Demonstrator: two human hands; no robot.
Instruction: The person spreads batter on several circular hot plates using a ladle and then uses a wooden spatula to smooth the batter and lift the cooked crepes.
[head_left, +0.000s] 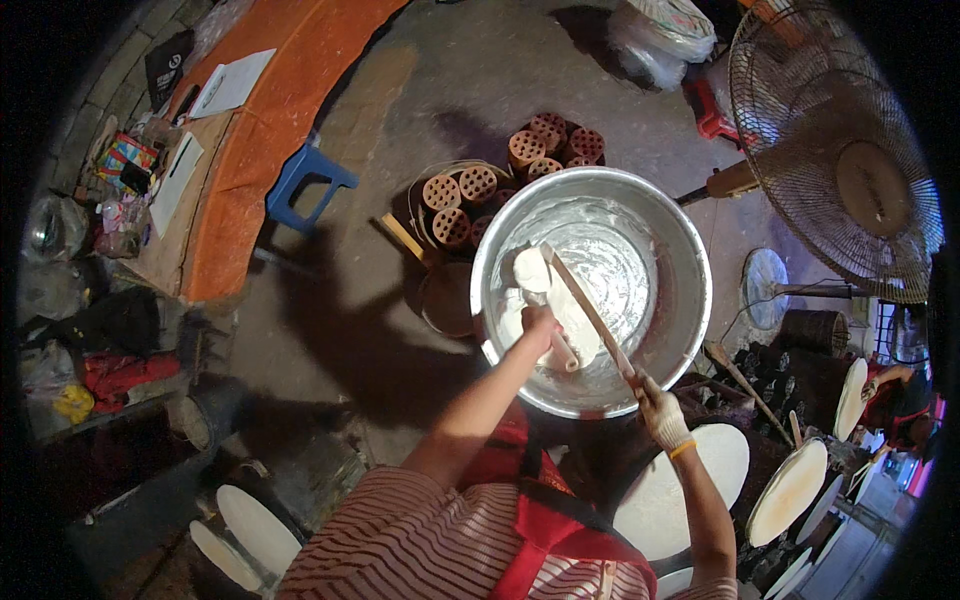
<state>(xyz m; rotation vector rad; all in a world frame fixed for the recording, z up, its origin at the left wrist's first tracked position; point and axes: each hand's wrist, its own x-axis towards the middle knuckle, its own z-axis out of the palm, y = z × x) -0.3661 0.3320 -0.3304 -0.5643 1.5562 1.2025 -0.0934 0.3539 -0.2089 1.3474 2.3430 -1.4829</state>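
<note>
A wide aluminium basin (703, 300) stands before me, with thick white batter or dough (577, 319) on its bottom and smears up its wall. My left hand (538, 328), bare, grips a scoop-like tool by its pinkish handle (564, 354). White paste covers the tool's head (531, 270), so its shape is hard to tell. In a white knit glove, my right hand (664, 418) holds one end of a long flat wooden stick (592, 311). The stick slants across the basin, and its far end lies beside the scoop's head.
Reddish honeycomb briquettes (452, 226) sit behind the basin. A blue stool (304, 187) stands beside an orange-covered table (247, 180). A large pedestal fan (874, 187) looms at right. Pale round discs (787, 491) stand lower right, where another person's hand (877, 382) touches one.
</note>
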